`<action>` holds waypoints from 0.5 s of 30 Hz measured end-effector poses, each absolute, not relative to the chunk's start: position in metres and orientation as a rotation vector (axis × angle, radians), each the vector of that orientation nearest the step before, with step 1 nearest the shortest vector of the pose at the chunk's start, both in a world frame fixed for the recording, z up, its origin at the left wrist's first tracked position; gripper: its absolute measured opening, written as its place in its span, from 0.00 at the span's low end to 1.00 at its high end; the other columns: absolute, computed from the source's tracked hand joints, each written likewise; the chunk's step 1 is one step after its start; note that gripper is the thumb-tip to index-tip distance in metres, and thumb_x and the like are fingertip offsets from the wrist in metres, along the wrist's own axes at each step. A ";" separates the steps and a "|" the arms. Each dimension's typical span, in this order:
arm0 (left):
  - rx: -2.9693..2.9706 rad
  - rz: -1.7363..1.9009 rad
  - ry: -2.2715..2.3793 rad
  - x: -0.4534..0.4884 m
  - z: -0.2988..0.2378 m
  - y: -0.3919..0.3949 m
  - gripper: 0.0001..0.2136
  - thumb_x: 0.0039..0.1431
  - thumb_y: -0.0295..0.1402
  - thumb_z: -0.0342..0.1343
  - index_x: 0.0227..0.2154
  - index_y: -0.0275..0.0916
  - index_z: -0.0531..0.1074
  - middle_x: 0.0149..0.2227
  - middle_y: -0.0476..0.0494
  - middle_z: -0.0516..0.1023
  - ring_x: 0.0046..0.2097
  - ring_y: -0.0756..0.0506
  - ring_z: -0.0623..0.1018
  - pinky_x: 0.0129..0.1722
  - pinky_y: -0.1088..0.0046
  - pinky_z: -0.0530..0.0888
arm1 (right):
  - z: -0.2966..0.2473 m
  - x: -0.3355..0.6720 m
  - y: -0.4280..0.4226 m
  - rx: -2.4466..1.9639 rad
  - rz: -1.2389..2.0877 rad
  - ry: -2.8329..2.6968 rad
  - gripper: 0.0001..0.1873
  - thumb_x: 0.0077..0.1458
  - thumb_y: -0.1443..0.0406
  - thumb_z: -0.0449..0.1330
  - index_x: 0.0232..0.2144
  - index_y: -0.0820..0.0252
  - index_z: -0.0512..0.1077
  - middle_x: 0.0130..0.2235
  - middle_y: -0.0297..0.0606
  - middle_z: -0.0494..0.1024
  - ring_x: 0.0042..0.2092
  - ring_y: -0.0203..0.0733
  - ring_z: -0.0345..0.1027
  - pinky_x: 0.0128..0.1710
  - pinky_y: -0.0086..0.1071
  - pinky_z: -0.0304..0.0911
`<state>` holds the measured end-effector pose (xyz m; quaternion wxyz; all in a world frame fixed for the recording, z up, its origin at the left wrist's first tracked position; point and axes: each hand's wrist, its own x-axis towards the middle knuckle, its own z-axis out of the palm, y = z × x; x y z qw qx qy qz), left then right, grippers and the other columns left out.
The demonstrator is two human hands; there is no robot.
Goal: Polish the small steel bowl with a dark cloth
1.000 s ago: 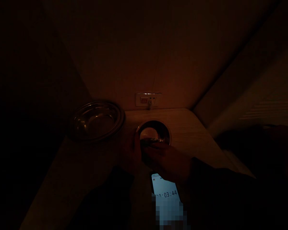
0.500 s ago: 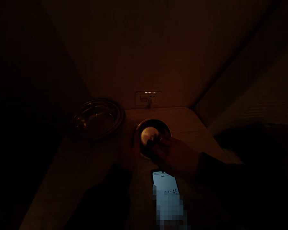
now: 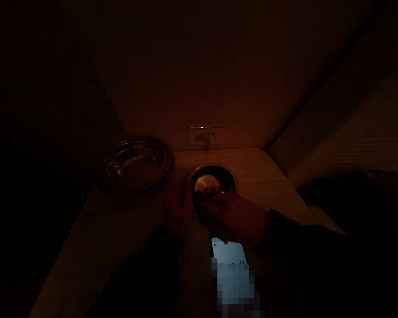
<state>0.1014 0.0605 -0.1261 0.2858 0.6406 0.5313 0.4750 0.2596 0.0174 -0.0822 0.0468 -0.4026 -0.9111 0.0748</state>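
Left grip (image 3: 179,206) cups the small bowl (image 3: 220,174) (dim light), right grip (image 3: 235,216) dips inside.

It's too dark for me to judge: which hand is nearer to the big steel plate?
Left. The left hand is at the left side of the small bowl, just right of the plate; the right hand lies over the bowl's near rim, farther away.

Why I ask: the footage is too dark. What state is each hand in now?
Left hand: against the left side of the small round metal bowl; grip cannot be told.
Right hand: over its near rim; cannot be told.
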 end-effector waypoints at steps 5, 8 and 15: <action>1.697 1.277 1.327 0.104 -0.127 0.062 0.17 0.62 0.38 0.43 0.45 0.37 0.72 0.43 0.42 0.79 0.44 0.45 0.78 0.43 0.71 0.74 | -0.079 0.282 0.018 -1.188 0.072 -2.958 0.21 0.56 0.68 0.54 0.53 0.67 0.65 0.48 0.50 0.73 0.49 0.51 0.65 0.49 0.47 0.61; 1.690 1.290 1.340 0.106 -0.125 0.061 0.17 0.62 0.37 0.43 0.45 0.37 0.72 0.43 0.42 0.79 0.44 0.45 0.78 0.44 0.72 0.73 | -0.081 0.275 0.019 -1.167 0.122 -2.920 0.22 0.55 0.67 0.55 0.53 0.68 0.64 0.49 0.50 0.73 0.50 0.52 0.64 0.50 0.47 0.61; 1.615 1.296 1.498 0.102 -0.122 0.063 0.17 0.61 0.38 0.44 0.43 0.36 0.73 0.40 0.41 0.80 0.41 0.44 0.79 0.41 0.69 0.74 | -0.088 0.239 0.021 -1.200 0.205 -2.690 0.22 0.58 0.66 0.52 0.53 0.71 0.62 0.50 0.50 0.72 0.50 0.48 0.62 0.52 0.41 0.60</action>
